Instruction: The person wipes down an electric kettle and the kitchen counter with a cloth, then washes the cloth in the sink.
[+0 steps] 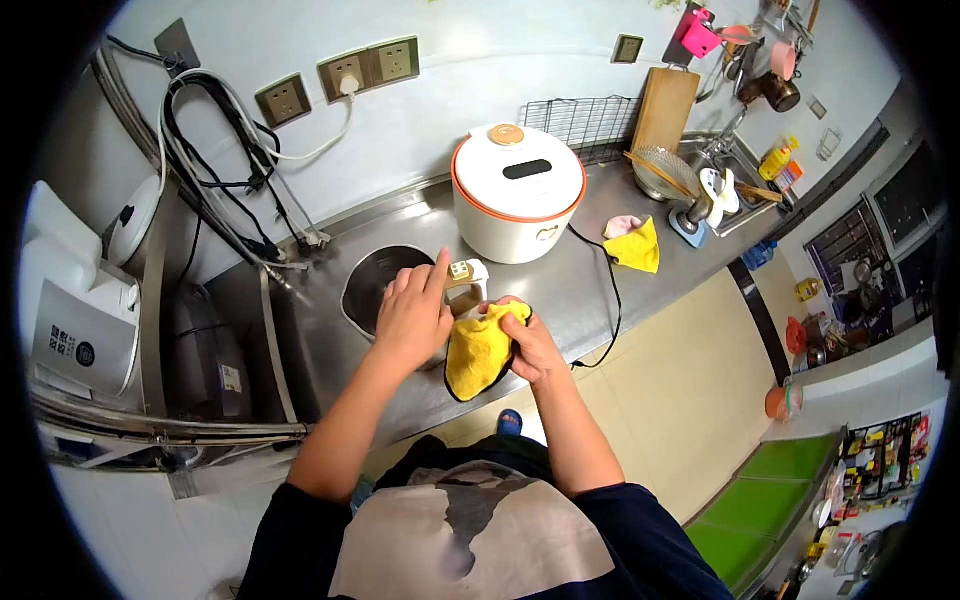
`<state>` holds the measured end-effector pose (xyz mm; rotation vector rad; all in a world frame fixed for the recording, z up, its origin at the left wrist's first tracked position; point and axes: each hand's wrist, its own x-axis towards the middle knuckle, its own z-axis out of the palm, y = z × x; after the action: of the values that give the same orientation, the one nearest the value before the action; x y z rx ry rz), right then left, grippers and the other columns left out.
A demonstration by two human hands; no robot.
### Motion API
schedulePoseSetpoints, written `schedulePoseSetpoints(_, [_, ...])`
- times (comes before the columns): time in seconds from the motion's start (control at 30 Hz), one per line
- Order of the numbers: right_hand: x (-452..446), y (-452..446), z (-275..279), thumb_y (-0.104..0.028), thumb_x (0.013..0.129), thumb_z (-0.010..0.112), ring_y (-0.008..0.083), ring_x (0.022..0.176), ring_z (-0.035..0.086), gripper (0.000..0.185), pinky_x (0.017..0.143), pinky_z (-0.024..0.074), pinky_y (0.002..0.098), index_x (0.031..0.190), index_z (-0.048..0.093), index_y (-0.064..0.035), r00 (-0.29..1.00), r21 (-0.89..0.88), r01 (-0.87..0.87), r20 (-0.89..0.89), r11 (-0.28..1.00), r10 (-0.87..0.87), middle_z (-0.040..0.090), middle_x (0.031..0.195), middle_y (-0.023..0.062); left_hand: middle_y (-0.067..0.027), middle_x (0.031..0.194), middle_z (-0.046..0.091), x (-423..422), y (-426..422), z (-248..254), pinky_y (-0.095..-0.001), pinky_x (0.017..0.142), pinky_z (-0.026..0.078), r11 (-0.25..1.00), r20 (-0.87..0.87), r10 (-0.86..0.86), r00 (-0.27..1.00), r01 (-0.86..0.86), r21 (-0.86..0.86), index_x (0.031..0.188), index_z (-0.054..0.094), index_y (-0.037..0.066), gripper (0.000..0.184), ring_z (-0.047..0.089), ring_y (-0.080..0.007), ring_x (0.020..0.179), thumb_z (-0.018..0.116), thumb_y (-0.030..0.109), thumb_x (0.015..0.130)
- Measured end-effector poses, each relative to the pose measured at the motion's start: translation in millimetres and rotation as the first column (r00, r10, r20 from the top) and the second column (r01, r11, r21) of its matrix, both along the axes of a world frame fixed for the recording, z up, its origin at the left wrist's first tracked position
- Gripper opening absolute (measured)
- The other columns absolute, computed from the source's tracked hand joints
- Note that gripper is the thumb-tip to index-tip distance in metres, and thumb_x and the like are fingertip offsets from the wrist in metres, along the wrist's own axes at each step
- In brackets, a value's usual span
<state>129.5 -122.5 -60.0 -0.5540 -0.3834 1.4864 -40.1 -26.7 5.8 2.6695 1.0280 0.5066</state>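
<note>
An electric cooking pot (372, 282) with a dark interior stands on the steel counter. Its pale handle (466, 272) carries a small button panel and points to the right. Over the pot's near right rim lies my left hand (412, 315), fingers stretched out and holding nothing; whether it presses on the rim I cannot tell. Just right of it, my right hand (534, 345) grips a yellow cloth (480, 352) with a dark edge, which hangs near the handle at the counter's front edge. The cloth partly hides the pot's near side.
A white rice cooker (518, 205) with an orange rim stands behind the handle, its black cord (615, 300) running over the counter edge. Another yellow cloth (632, 245) lies further right, before a glass bowl (660, 172) and a sink (745, 170). Cables (240, 150) hang at left.
</note>
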Motion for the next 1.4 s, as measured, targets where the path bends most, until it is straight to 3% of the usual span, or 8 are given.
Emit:
schedulePoseSetpoints(0.23, [6.0, 2.2, 11.5, -0.023, 0.082, 0.077, 0.0197, 0.103, 0.059, 0.032, 0.090, 0.0502, 0.0354, 0.104, 0.060, -0.0079, 0.992, 0.248, -0.122, -0.012, 0.961, 0.128, 0.059, 0.109, 0.0067, -0.0148, 0.121, 0.053, -8.9, -59.2, 17.7, -0.0409, 0.095, 0.042, 0.987, 0.461, -0.157, 0.873, 0.157, 0.038, 0.126, 0.057, 0.004, 0.051, 0.051, -0.0320, 0.110, 0.072, 0.019, 0.080])
schedulePoseSetpoints(0.57, [-17.3, -2.3, 12.9, -0.018, 0.085, 0.074, 0.0150, 0.095, 0.060, 0.041, 0.084, 0.0504, 0.0302, 0.118, 0.057, -0.0005, 0.914, -0.111, -0.271, 0.282, 0.956, 0.291, 0.062, 0.106, 0.0086, -0.0103, 0.090, 0.061, -29.7, -83.1, -29.0, -0.0320, 0.073, 0.049, 0.953, 0.580, 0.238, 0.779, -0.071, -0.296, 0.093, 0.059, 0.000, 0.020, 0.061, -0.0242, 0.082, 0.073, 0.009, 0.081])
schedulePoseSetpoints(0.63, [-19.5, -9.4, 2.5, -0.017, 0.083, 0.076, 0.0158, 0.097, 0.059, 0.046, 0.085, 0.0495, 0.0303, 0.120, 0.055, 0.0002, 0.544, -0.076, 0.023, 0.838, 0.997, 0.051, 0.061, 0.111, 0.0090, -0.0096, 0.086, 0.060, -33.1, -91.8, -34.8, -0.0305, 0.069, 0.047, 0.926, 0.563, 0.311, 0.766, -0.110, -0.362, 0.092, 0.057, 0.000, 0.018, 0.059, -0.0211, 0.078, 0.070, 0.011, 0.084])
schedulePoseSetpoints(0.8, [-10.0, -31.7, 12.5, -0.016, 0.074, 0.080, 0.0285, 0.118, 0.053, 0.063, 0.097, 0.0440, 0.0375, 0.128, 0.051, -0.0051, 0.205, 0.207, -0.254, 0.966, 0.945, -0.157, 0.053, 0.127, 0.0133, -0.0110, 0.089, 0.056, -33.1, -105.8, -55.0, -0.0293, 0.064, 0.050, 0.745, 0.501, 0.560, 0.660, -0.136, -0.654, 0.097, 0.052, -0.001, 0.019, 0.061, -0.0166, 0.077, 0.061, 0.015, 0.093])
schedulePoseSetpoints(0.97, [-24.1, -40.6, -0.6, -0.010, 0.078, 0.076, 0.0279, 0.114, 0.055, 0.054, 0.097, 0.0441, 0.0351, 0.126, 0.053, -0.0025, 0.218, 0.185, -0.255, 0.967, 0.949, -0.130, 0.055, 0.125, 0.0138, -0.0105, 0.095, 0.055, -19.6, -113.7, -54.1, -0.0276, 0.073, 0.051, 0.676, 0.601, 0.518, 0.608, 0.138, -0.723, 0.102, 0.051, -0.002, 0.018, 0.060, -0.0147, 0.086, 0.058, 0.013, 0.095])
schedulePoseSetpoints(1.03, [-21.4, -46.7, -12.6, -0.009, 0.081, 0.073, 0.0237, 0.108, 0.057, 0.047, 0.093, 0.0454, 0.0322, 0.124, 0.054, -0.0010, 0.455, 0.004, -0.155, 0.888, 0.988, 0.068, 0.059, 0.119, 0.0124, -0.0112, 0.097, 0.059, -18.7, -112.1, -50.3, -0.0287, 0.078, 0.050, 0.645, 0.621, 0.536, 0.572, 0.197, -0.738, 0.105, 0.055, -0.002, 0.017, 0.061, -0.0173, 0.090, 0.058, 0.012, 0.095])
schedulePoseSetpoints(1.13, [-14.7, -50.7, -18.6, -0.011, 0.088, 0.068, 0.0169, 0.099, 0.059, 0.038, 0.087, 0.0472, 0.0292, 0.122, 0.055, -0.0005, 0.470, -0.006, -0.083, 0.882, 0.997, 0.044, 0.062, 0.109, 0.0092, -0.0072, 0.099, 0.068, -24.8, -103.6, -50.3, -0.0307, 0.083, 0.048, 0.889, 0.643, 0.296, 0.706, 0.042, -0.456, 0.112, 0.063, 0.001, 0.023, 0.063, -0.0162, 0.090, 0.054, 0.017, 0.098])
schedulePoseSetpoints(1.4, [-6.8, -50.6, -45.0, -0.025, 0.094, 0.062, 0.0188, 0.094, 0.061, 0.041, 0.085, 0.0488, 0.0312, 0.125, 0.052, -0.0012, 0.473, -0.197, 0.141, 0.874, 0.970, 0.109, 0.065, 0.103, 0.0115, -0.0058, 0.090, 0.068, -78.1, -70.3, -34.8, -0.0275, 0.083, 0.046, 0.658, 0.421, 0.670, 0.611, -0.226, -0.719, 0.120, 0.061, 0.003, 0.028, 0.060, -0.0113, 0.085, 0.052, 0.019, 0.099])
